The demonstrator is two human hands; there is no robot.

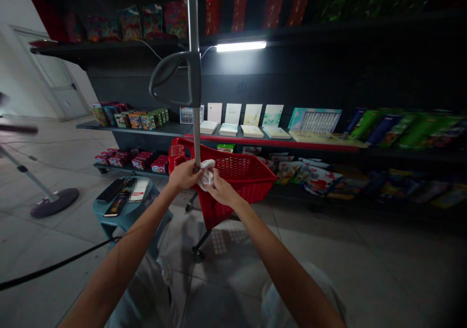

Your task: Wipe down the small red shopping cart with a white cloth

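Note:
A red plastic shopping basket [243,177] on wheels stands in front of me, with a grey upright pole [193,75] and loop handle [166,77] rising from its near edge. My left hand [184,174] is closed around the pole just above the basket rim. My right hand [221,189] is closed on a white cloth [207,172] pressed against the base of the pole. Both forearms reach out from my lap.
A teal stool [127,211] at my left carries dark flat objects and a card. Dark shelves [273,138] behind hold boxes, booklets and packets. A stand with a round base [54,201] and a black cable [54,267] lie on the tiled floor at left.

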